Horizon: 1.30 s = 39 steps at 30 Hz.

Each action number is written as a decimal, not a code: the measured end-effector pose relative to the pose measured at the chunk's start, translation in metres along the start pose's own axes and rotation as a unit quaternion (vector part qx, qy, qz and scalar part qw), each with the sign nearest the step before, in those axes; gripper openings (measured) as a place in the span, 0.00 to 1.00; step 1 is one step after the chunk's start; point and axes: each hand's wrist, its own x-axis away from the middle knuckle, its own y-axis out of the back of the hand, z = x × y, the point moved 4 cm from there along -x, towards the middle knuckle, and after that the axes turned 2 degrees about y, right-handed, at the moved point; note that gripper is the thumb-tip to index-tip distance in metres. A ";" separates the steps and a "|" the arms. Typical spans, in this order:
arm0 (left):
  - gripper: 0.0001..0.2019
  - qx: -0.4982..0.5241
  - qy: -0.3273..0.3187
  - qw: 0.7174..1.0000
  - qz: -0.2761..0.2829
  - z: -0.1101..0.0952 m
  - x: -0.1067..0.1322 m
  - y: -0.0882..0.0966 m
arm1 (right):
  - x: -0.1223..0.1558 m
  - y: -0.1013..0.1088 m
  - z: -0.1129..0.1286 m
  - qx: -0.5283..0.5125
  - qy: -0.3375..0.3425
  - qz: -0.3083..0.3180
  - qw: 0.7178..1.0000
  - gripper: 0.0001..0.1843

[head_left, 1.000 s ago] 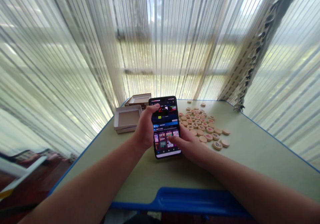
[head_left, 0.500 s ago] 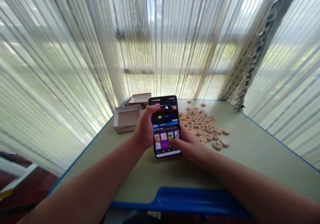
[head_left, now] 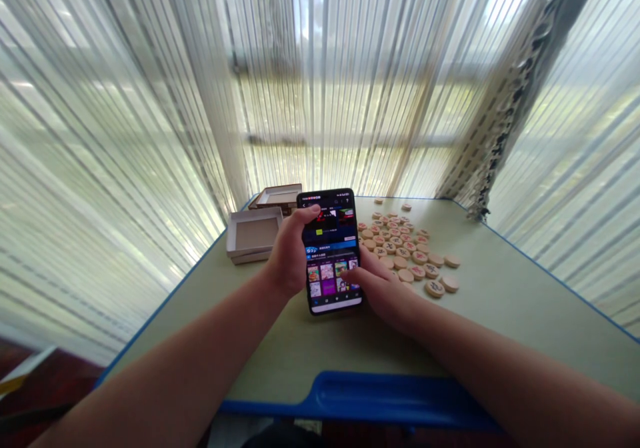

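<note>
A black smartphone [head_left: 331, 251] stands nearly upright above the table, its lit screen facing me with rows of small colourful pictures. My left hand [head_left: 291, 255] is closed around its left edge, the thumb lying over the upper part of the screen. At the lower right edge, my right hand [head_left: 383, 285] also grips the phone, with its thumb over the lower screen near the small pictures. The other fingers of both hands are hidden behind the phone. Just beyond my right hand lie many round wooden Chinese chess pieces [head_left: 417, 257] with red and dark characters.
Left of the phone sits an open shallow cardboard box [head_left: 231, 245], with another box part [head_left: 256, 200] behind it. The pale table [head_left: 510, 301] has a blue rim and a blue front tray [head_left: 390, 398]. Striped sheer curtains [head_left: 340, 88] hang close around the table.
My right thumb has moved slightly up and right over the lower screen. Both hands still hold the phone in about the same place.
</note>
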 end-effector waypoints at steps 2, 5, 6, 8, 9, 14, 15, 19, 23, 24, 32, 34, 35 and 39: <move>0.15 -0.004 -0.005 1.000 -0.001 0.000 0.000 0.000 | 0.000 0.000 -0.001 0.014 0.000 0.003 1.000 0.23; 0.14 -0.007 -0.010 1.000 -0.005 0.000 -0.001 0.001 | 0.001 -0.002 -0.001 0.029 -0.003 0.017 0.999 0.25; 0.13 -0.007 -0.011 1.000 -0.009 0.000 -0.001 0.001 | 0.002 -0.002 0.000 0.033 -0.003 0.017 0.999 0.24; 0.13 -0.006 -0.010 1.000 -0.018 0.000 0.000 0.002 | 0.002 -0.001 0.001 0.045 0.000 0.010 0.999 0.22; 0.12 -0.006 -0.008 1.000 -0.021 0.000 0.000 0.002 | 0.001 -0.001 0.002 0.052 0.002 0.006 0.999 0.22; 0.14 -0.010 -0.009 1.000 -0.014 -0.001 -0.001 0.001 | -0.001 -0.002 0.002 0.071 0.016 0.007 0.997 0.21; 0.14 -0.013 -0.013 1.000 -0.014 -0.001 -0.001 0.001 | -0.001 -0.002 0.002 0.076 0.019 0.007 0.997 0.21; 0.14 -0.016 -0.018 1.000 -0.013 0.000 -0.003 0.003 | -0.001 -0.002 0.003 0.083 0.030 0.010 0.996 0.22; 0.14 -0.017 -0.017 1.000 -0.011 0.001 -0.003 0.004 | -0.001 -0.002 0.004 0.083 0.035 0.012 0.996 0.22; 0.14 -0.017 -0.016 1.000 -0.011 0.001 -0.003 0.003 | -0.001 -0.002 0.004 0.084 0.034 0.012 0.996 0.22; 0.17 -0.016 -0.006 1.000 -0.001 0.001 0.000 0.000 | 0.003 0.000 0.002 0.047 0.012 0.021 0.999 0.25; 0.16 -0.016 -0.006 1.000 0.001 0.001 -0.001 0.001 | 0.003 -0.001 0.002 0.039 0.011 0.022 0.999 0.25; 0.15 -0.015 -0.007 1.000 0.001 0.000 -0.001 0.001 | 0.003 -0.001 0.002 0.038 0.012 0.021 0.999 0.25; 0.13 -0.016 -0.015 1.000 0.000 0.000 -0.003 0.003 | 0.001 -0.002 0.001 0.041 0.028 0.019 0.999 0.25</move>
